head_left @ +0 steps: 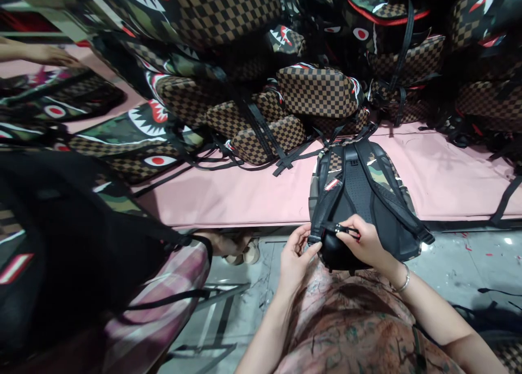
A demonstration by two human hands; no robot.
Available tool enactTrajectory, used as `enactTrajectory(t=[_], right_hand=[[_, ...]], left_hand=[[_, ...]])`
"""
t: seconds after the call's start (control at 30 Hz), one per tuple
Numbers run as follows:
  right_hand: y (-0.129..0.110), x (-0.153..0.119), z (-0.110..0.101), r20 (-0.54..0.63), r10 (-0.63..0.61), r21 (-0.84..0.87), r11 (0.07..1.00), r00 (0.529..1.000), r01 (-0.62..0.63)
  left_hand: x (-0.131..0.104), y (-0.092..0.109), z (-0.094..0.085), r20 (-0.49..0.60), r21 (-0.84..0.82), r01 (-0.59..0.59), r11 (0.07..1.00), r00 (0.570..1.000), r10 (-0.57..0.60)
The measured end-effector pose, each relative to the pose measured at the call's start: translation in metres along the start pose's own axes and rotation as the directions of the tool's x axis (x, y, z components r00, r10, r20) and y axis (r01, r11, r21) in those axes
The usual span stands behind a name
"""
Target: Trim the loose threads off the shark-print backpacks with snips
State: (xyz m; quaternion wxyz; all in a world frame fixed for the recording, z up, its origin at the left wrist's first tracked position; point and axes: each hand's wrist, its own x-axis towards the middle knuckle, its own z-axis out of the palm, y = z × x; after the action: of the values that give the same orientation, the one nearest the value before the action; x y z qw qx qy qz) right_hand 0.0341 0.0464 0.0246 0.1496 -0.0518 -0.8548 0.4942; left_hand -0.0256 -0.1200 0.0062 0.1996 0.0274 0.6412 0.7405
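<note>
A black backpack (356,194) with camouflage and checkered side panels lies back-side up, its lower end over the table's near edge, against my lap. My left hand (297,254) is at its lower left corner, thumb and fingers closed on the shoulder strap (315,237) near its buckle. My right hand (362,242) is closed, pinching a small dark item (339,228) with bright dots over the strap's lower end. I cannot make out whether that item is a tool or part of the strap. A red-and-white label (332,185) shows on the left strap.
Piled checkered backpacks (316,91) with shark-mouth prints fill the far side of the pink-covered table (228,200). Loose straps (281,159) trail towards me. At left, a person in a plaid garment (179,287) is beside a large black backpack (81,243). Another person's hand (53,55) reaches in at far left.
</note>
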Motion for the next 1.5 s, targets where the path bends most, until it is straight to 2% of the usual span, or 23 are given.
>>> enactTrajectory(t=[0.1,0.17,0.23,0.3,0.37,0.43,0.5,0.57,0.63,0.7,0.8,0.87,0.97,1.07,1.33,1.5], right_hand=[[0.005,0.013,0.015,-0.036,0.185,0.186,0.967,0.982,-0.176],[0.008,0.025,0.028,0.035,0.220,0.252,0.942,0.975,-0.221],[0.008,0.037,0.040,0.093,0.237,0.268,0.929,0.967,-0.254],[0.004,0.046,0.047,0.075,0.262,0.224,0.936,0.962,-0.272],[-0.004,0.052,0.048,-0.019,0.275,0.119,0.955,0.961,-0.271],[-0.014,0.054,0.045,-0.093,0.263,0.002,0.965,0.960,-0.264],[-0.022,0.054,0.039,-0.098,0.239,-0.070,0.967,0.966,-0.246],[-0.027,0.051,0.032,-0.039,0.212,-0.095,0.972,0.976,-0.215],[-0.028,0.046,0.027,0.027,0.183,-0.081,0.980,0.983,-0.180],[-0.024,0.039,0.023,0.045,0.155,-0.031,0.988,0.987,-0.154],[-0.011,0.022,0.022,-0.012,0.108,-0.001,0.994,0.994,-0.108],[0.002,0.010,0.024,-0.067,0.034,-0.089,0.995,0.997,-0.040],[0.020,-0.005,0.030,-0.088,-0.139,-0.242,0.964,0.986,0.114],[0.034,-0.014,0.036,-0.060,-0.245,-0.279,0.935,0.968,0.219],[0.041,-0.016,0.037,-0.029,-0.331,-0.311,0.900,0.943,0.306],[0.042,-0.015,0.041,0.019,-0.392,-0.360,0.856,0.920,0.372]], left_hand=[[0.001,-0.006,0.001,-0.007,-0.025,-0.032,0.999,0.999,0.032],[0.001,-0.011,0.002,0.016,0.009,-0.064,0.998,0.998,0.063],[0.001,-0.015,0.003,0.021,0.134,-0.135,0.982,0.991,0.133],[0.001,-0.017,0.005,-0.035,0.323,-0.216,0.921,0.970,0.240],[-0.001,-0.017,0.008,-0.130,0.472,-0.258,0.843,0.925,0.356],[-0.003,-0.016,0.010,-0.190,0.523,-0.286,0.803,0.879,0.437],[-0.007,-0.015,0.012,-0.191,0.510,-0.313,0.801,0.867,0.460],[-0.010,-0.016,0.011,-0.184,0.424,-0.286,0.860,0.902,0.390],[-0.011,-0.018,0.008,-0.182,0.226,-0.180,0.957,0.958,0.224],[-0.012,-0.021,0.003,-0.171,-0.028,-0.027,0.999,0.985,0.022],[-0.012,-0.024,-0.006,-0.092,-0.338,0.180,0.924,0.971,-0.223],[-0.011,-0.026,-0.012,0.004,-0.460,0.276,0.844,0.951,-0.309],[-0.010,-0.029,-0.016,0.095,-0.530,0.349,0.773,0.930,-0.355],[-0.008,-0.033,-0.016,0.130,-0.563,0.394,0.727,0.911,-0.393],[-0.005,-0.037,-0.014,0.189,-0.595,0.498,0.631,0.850,-0.493],[-0.007,-0.038,-0.014,0.194,-0.599,0.510,0.617,0.840,-0.506]])
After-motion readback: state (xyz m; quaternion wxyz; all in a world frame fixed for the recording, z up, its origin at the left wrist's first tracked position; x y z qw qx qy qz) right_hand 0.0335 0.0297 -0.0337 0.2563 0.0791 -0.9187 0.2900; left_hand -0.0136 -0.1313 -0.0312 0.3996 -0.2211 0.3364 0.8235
